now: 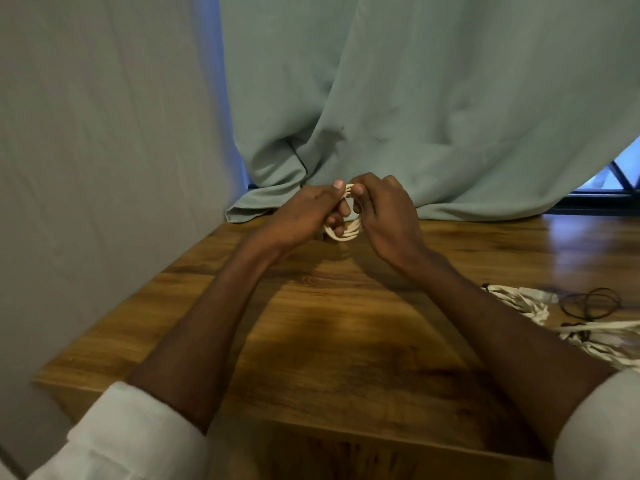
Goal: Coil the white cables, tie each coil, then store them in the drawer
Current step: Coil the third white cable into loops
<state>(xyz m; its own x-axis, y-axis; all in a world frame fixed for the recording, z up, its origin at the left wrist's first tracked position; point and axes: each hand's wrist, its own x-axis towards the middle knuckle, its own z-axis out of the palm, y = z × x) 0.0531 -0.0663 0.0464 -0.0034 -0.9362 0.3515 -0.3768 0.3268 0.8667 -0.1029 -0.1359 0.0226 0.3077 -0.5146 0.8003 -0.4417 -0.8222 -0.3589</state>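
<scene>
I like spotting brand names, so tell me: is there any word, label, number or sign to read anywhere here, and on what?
None: no readable text in this view.
White cable coil, gripped by left hand and right hand: no marking shows.
White cables at the table's right edge: any print is too blurred to tell.

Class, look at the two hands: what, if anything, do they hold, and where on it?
Both hold one coiled white cable. The left hand and right hand pinch its top with thumb and fingers.
</scene>
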